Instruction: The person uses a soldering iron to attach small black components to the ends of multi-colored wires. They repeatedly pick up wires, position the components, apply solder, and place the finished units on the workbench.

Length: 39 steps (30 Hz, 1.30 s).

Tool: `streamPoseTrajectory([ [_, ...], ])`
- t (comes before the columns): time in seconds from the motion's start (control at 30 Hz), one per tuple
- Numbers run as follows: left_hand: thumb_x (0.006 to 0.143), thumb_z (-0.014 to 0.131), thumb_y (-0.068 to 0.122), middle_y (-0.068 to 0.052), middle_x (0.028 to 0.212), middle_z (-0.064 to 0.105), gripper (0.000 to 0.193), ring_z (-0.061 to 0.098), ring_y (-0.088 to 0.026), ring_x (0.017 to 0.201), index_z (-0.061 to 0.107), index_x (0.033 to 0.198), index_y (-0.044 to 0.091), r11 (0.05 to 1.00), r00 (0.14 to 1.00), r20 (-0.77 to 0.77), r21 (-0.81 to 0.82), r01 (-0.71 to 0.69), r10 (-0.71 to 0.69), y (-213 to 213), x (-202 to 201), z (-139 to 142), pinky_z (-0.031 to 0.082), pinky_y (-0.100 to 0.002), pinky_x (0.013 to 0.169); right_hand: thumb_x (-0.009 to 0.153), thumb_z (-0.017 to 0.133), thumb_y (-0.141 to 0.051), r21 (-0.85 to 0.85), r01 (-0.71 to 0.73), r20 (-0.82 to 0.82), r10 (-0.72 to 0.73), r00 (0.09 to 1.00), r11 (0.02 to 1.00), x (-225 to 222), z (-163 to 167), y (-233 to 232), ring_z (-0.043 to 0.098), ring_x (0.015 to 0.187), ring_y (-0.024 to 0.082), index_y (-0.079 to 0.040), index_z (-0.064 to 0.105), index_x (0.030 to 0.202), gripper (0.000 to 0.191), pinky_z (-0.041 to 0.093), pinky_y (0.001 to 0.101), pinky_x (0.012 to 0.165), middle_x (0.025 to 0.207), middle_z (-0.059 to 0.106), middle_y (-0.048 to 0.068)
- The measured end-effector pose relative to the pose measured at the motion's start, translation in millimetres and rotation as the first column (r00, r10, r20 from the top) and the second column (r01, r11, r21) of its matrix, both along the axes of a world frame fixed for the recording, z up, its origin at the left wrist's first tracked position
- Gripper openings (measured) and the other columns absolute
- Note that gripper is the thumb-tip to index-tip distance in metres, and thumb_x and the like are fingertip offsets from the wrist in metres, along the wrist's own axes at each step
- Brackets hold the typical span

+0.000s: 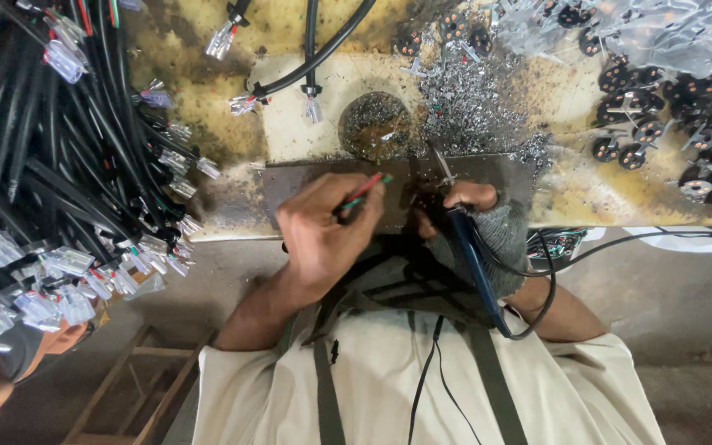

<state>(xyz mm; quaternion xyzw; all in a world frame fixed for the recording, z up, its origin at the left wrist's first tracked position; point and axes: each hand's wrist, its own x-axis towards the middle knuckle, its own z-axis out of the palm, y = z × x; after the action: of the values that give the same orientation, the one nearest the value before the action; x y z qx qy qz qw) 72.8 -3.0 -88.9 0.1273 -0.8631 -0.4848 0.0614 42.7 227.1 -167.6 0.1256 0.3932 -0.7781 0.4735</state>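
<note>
We see the left hand (pixel 319 231) curled closed, pinching thin red and green wires (pixel 364 191) between thumb and fingers, their ends pointing toward the middle of the dark metal plate (pixel 306 177) at the counter's near edge. The right hand (pixel 484 216), in a grey fingerless glove (pixel 508 239), is closed around a blue-handled soldering iron (pixel 471 255); its metal tip (pixel 440 165) angles up over the plate, just beside the wire ends. Between the two hands sits a small dark part (pixel 423 202), but we cannot tell whether the wires touch it. A black cord (pixel 537 309) loops from the iron's handle around the right wrist.

Beyond the plate, the stained yellow counter (pixel 578 194) carries a round dish of grey metal scraps (pixel 374 125) and a scatter of silvery shavings (pixel 475 107). To the far right lie many small black round connectors (pixel 644 107), some under clear plastic bags (pixel 669 29). To the left hangs a thick bundle of black cables (pixel 51 156) ending in clear plastic plugs (pixel 67 264). Below it, a wooden stool frame (pixel 133 379) stands on the floor.
</note>
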Motion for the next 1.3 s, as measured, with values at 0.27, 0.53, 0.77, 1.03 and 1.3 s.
streamPoseTrajectory([
  [0.27,0.092,0.08,0.01,-0.008,0.081,0.069,0.01,0.065,-0.02,0.063,0.073,0.096,0.004,0.975,0.985,-0.021,0.146,0.17,-0.169,26.8,5.2,-16.4,0.05,-0.033,0.057,0.094,0.08,-0.003,0.413,0.488,-0.861,0.155,0.484,0.769,39.6,21.3,27.1,0.061,0.095,0.016,-0.007,0.04,0.127,0.052,0.05,0.0239,0.082,0.112,0.056,0.009],
  [0.53,0.091,0.079,0.011,-0.008,0.083,0.069,0.012,0.067,-0.023,0.067,0.069,0.094,0.006,0.982,0.984,0.001,0.062,0.176,-0.177,31.3,3.5,-18.0,0.051,-0.034,0.059,0.086,0.075,0.006,0.152,0.684,-0.986,0.155,0.057,0.714,55.6,-31.6,46.4,0.067,0.08,0.019,-0.004,0.058,0.105,0.028,0.052,0.0288,0.071,0.085,0.067,0.006],
  [0.77,0.091,0.076,0.014,-0.008,0.083,0.07,0.014,0.07,-0.025,0.07,0.065,0.094,0.007,0.975,0.975,0.014,0.022,0.222,-0.222,32.9,3.0,-22.7,0.054,-0.037,0.061,0.089,0.072,0.004,0.33,0.551,-0.944,0.267,0.195,0.767,54.4,-24.8,56.2,0.065,0.074,0.022,-0.008,0.055,0.109,0.028,0.054,0.0341,0.068,0.086,0.061,0.008],
  [1.03,0.094,0.074,0.015,-0.008,0.082,0.07,0.015,0.071,-0.028,0.073,0.061,0.098,0.007,0.951,0.951,0.023,-0.019,0.309,-0.309,30.1,5.2,-29.6,0.055,-0.04,0.063,0.092,0.071,0.003,0.214,0.545,-0.963,0.08,0.259,0.811,49.9,-16.3,51.2,0.062,0.066,0.012,-0.008,0.054,0.114,0.03,0.052,0.0295,0.062,0.078,0.063,0.003],
  [1.3,0.095,0.073,0.013,-0.008,0.083,0.07,0.016,0.072,-0.028,0.075,0.06,0.099,0.006,0.939,0.939,-0.008,0.011,0.343,-0.343,26.6,4.3,-29.5,0.056,-0.039,0.065,0.086,0.076,0.004,0.154,0.415,-0.985,0.174,-0.009,0.897,28.2,-0.7,36.9,0.065,0.063,0.017,-0.006,0.055,0.111,0.034,0.054,0.0327,0.058,0.075,0.061,0.006],
])
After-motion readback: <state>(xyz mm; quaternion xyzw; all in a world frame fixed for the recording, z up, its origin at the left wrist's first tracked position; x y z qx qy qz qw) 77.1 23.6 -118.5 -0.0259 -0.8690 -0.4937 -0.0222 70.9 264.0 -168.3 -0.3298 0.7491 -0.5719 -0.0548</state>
